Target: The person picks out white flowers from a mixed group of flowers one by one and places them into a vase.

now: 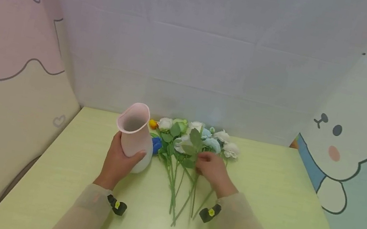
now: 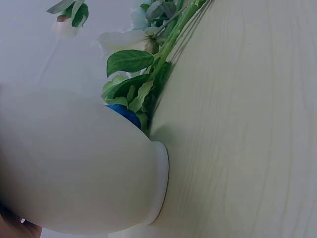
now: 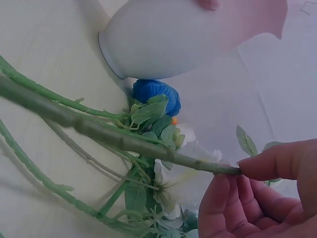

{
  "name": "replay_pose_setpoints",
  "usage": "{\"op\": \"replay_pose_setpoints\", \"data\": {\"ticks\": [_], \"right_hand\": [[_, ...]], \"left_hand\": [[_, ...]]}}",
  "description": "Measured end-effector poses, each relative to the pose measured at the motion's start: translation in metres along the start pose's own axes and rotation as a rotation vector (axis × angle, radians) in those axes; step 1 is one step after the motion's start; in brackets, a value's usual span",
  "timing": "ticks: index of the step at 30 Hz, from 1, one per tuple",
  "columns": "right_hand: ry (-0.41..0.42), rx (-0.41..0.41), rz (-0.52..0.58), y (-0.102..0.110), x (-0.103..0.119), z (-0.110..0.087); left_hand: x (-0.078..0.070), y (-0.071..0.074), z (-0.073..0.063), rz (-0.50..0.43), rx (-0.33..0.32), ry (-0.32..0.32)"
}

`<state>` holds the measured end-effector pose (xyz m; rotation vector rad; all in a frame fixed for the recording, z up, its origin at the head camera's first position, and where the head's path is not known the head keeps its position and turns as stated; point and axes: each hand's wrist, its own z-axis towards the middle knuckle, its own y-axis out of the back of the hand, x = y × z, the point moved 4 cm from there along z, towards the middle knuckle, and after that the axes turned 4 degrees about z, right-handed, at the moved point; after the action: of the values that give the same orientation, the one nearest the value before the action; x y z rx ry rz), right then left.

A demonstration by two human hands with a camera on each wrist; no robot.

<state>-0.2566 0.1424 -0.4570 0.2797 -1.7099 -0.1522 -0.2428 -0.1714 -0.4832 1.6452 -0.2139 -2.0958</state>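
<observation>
My left hand (image 1: 118, 163) grips the side of a vase (image 1: 137, 144), white below and pink at its flared mouth. In the left wrist view the vase's base (image 2: 159, 183) meets the table. My right hand (image 1: 213, 171) pinches the green stem (image 3: 143, 145) of an artificial flower between thumb and fingers. Leaves (image 1: 196, 138) of that stem stand above the hand, and a pale bloom (image 2: 66, 27) hangs up high in the left wrist view. Beneath and around the right hand lies a bunch of artificial flowers, including a blue flower (image 1: 156, 145) beside the vase and a light-blue flower (image 1: 212, 145).
White flowers (image 1: 231, 150) and an orange bud (image 1: 153, 124) lie towards the back of the pale table (image 1: 262, 210). Several stems (image 1: 174, 194) point to the front. A white sheet (image 1: 197, 59) rises behind, with cartoon-printed panels (image 1: 360, 133) on both sides.
</observation>
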Motion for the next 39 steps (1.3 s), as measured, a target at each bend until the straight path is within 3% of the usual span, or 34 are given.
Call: {"op": "replay_pose_setpoints", "data": {"ticks": [6, 15, 21, 39], "right_hand": [[0.045, 0.016, -0.011, -0.004, 0.017, -0.001], [0.11, 0.051, 0.114, -0.013, 0.046, -0.004], [0.203, 0.061, 0.083, -0.011, 0.07, -0.006], [0.413, 0.115, 0.172, -0.01, 0.141, -0.01]], "left_hand": [[0.002, 0.0, -0.001, 0.005, 0.007, 0.018], [0.004, 0.0, -0.002, 0.003, 0.0, 0.02], [0.003, -0.001, 0.0, 0.012, -0.011, 0.003], [0.001, -0.002, -0.001, 0.02, -0.017, 0.02]]}}
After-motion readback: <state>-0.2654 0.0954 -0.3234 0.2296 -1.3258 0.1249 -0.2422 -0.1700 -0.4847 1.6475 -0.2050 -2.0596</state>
